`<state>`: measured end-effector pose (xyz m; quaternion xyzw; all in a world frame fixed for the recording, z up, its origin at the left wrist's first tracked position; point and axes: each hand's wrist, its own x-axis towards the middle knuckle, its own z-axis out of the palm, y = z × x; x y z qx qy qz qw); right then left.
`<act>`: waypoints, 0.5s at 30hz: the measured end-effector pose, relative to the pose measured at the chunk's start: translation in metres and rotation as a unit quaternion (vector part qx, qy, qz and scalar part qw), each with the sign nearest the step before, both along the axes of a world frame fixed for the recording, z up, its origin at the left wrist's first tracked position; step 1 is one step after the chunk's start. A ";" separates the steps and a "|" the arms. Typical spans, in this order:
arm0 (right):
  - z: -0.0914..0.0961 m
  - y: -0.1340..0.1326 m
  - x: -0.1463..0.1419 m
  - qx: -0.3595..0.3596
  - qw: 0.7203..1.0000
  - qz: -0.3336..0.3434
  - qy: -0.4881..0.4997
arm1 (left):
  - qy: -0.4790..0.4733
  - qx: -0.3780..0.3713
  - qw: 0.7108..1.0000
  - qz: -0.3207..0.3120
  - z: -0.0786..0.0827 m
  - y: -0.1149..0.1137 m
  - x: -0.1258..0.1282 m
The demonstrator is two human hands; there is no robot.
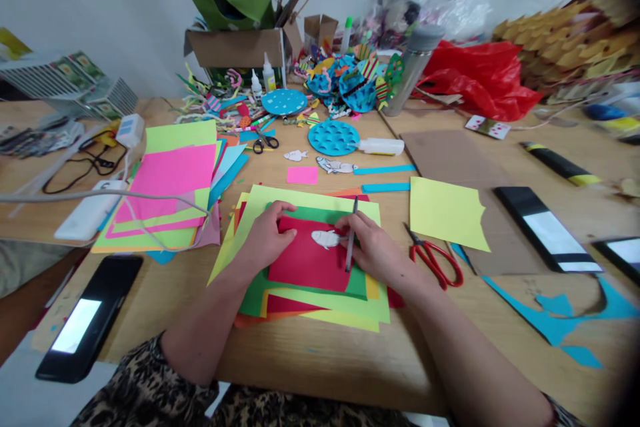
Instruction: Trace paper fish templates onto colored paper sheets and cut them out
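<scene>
A small white paper fish cutout [325,239] lies on a red sheet [300,267], on top of a stack of coloured papers [350,307]. My left hand [270,233] rests on the left side of the red sheet, thumb and forefinger apart, holding nothing. In my right hand [373,243] a grey pen [351,243] is held, slanting across the red sheet's right edge. The fingertips of that hand are at the fish's tail, which they partly hide. Just right of my right forearm are red-handled scissors [435,259].
Beyond the stack lie two more fish cutouts, one a larger fish [336,165], black scissors [265,142] and a blue disc [333,138] with a glue bottle [380,147]. Phones [545,230] flank the work area. A cable [100,195] crosses the left papers. A steel flask [413,70] stands behind.
</scene>
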<state>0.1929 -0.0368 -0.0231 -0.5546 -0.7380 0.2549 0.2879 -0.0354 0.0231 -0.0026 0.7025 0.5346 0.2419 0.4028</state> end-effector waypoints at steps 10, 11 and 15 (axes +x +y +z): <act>0.008 0.000 0.003 -0.003 0.998 -0.011 0.060 | -0.062 -0.002 0.998 0.020 -0.008 0.002 -0.001; 0.009 0.001 0.004 0.005 0.997 -0.023 0.074 | -0.061 0.001 0.998 0.024 -0.008 0.002 -0.001; 0.006 0.006 0.010 0.026 0.988 -0.092 0.121 | -0.066 0.003 0.997 0.028 -0.006 0.002 -0.001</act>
